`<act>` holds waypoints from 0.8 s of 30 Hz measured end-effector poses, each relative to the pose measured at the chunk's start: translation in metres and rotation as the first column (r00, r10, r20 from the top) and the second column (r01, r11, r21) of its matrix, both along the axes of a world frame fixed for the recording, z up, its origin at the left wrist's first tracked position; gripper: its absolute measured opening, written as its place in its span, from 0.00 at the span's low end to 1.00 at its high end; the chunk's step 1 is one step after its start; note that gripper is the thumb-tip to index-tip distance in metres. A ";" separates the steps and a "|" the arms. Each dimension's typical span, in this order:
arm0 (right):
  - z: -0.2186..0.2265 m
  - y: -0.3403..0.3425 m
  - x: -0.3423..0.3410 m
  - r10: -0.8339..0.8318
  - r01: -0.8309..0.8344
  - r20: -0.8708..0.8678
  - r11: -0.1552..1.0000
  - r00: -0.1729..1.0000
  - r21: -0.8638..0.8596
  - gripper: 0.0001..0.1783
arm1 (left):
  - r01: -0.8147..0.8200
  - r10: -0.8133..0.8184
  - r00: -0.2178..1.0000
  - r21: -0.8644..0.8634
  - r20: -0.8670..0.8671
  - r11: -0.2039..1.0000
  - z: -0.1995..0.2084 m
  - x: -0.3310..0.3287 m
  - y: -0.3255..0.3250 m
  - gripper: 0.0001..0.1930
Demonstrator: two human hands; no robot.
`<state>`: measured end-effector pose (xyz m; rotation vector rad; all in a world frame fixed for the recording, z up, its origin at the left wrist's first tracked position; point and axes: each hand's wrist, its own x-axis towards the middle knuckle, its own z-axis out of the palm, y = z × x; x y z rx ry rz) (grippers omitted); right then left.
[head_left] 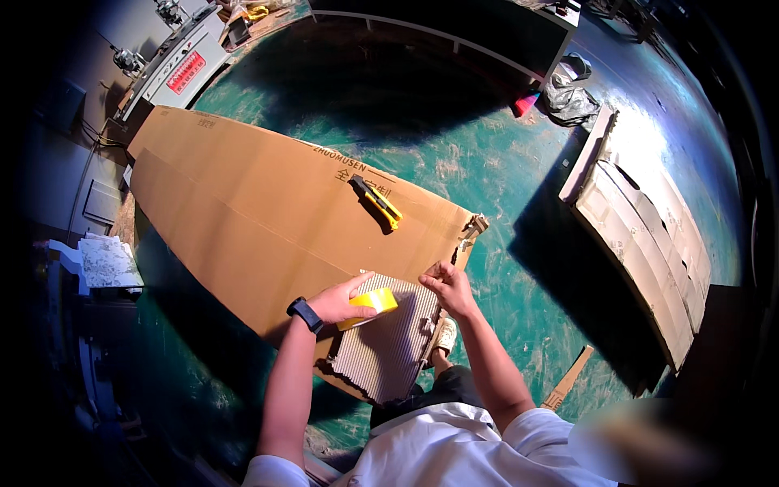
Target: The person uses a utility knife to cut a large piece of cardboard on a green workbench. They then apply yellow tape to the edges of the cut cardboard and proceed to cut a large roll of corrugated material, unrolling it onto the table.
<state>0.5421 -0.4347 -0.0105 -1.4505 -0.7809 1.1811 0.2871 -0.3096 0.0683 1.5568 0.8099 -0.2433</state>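
A long brown cardboard package stretches from in front of my body toward the far left. My left hand is closed around a roll of yellow tape, just over a ribbed piece of corrugated cardboard at the package's near end. By the package's right edge, my right hand has its fingers pinched together. Whatever may be between those fingertips is too small to make out. Farther up on the cardboard lies a yellow and black utility knife. Torn cardboard shows at the near right corner.
On the green floor at right, a large stack of flattened cardboard leans at an angle. A cardboard strip lies closer to me. At the far left stands a grey machine; a dark bench spans the back.
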 end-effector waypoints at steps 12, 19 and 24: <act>-0.282 -0.158 -0.154 -0.428 -0.113 -0.736 0.822 0.525 -0.559 0.08 | 0.412 -0.512 0.859 0.623 -0.023 0.665 0.156 0.109 -0.096 0.17; -0.230 -0.196 -0.084 0.188 -0.589 -0.852 0.792 0.488 -0.163 0.09 | 0.564 0.007 0.720 0.591 -0.694 0.577 0.086 -0.040 0.083 0.23; -0.093 -0.175 0.029 0.433 -0.728 -0.649 0.624 0.625 -0.284 0.13 | 0.516 0.224 0.631 0.617 -0.743 0.594 -0.024 -0.077 0.089 0.32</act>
